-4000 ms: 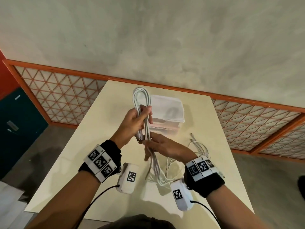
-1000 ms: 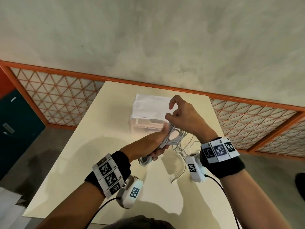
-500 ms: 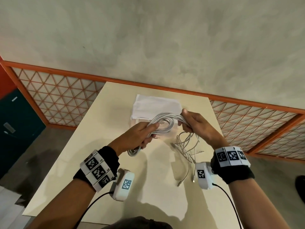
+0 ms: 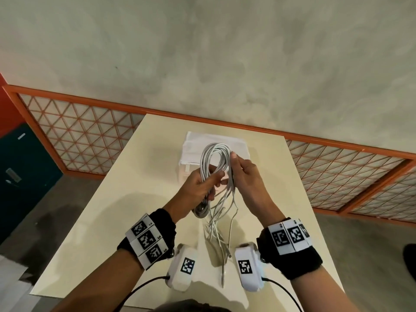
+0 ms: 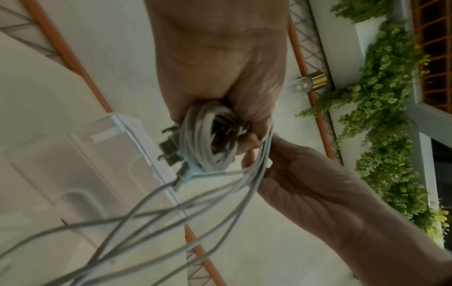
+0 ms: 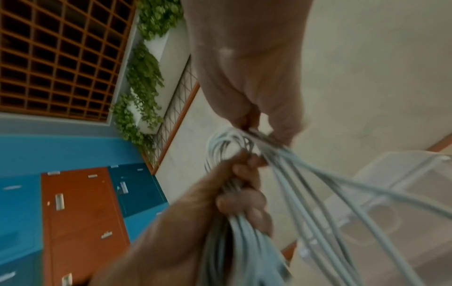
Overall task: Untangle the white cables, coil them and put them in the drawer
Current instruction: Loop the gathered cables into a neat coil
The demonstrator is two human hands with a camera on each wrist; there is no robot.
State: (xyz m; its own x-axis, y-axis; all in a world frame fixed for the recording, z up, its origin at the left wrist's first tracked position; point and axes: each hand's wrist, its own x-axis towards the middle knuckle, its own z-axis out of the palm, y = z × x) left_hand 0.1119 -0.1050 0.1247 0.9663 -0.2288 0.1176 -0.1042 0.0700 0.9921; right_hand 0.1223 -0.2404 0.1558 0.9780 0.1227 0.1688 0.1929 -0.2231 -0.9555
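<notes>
Gripping coil in left hand, fingers curled round its lower half to keep loops together. Pinching loose strands in right hand just beside left fingertips, likely feeding next loop. Drawer just beyond fingers.
</notes>
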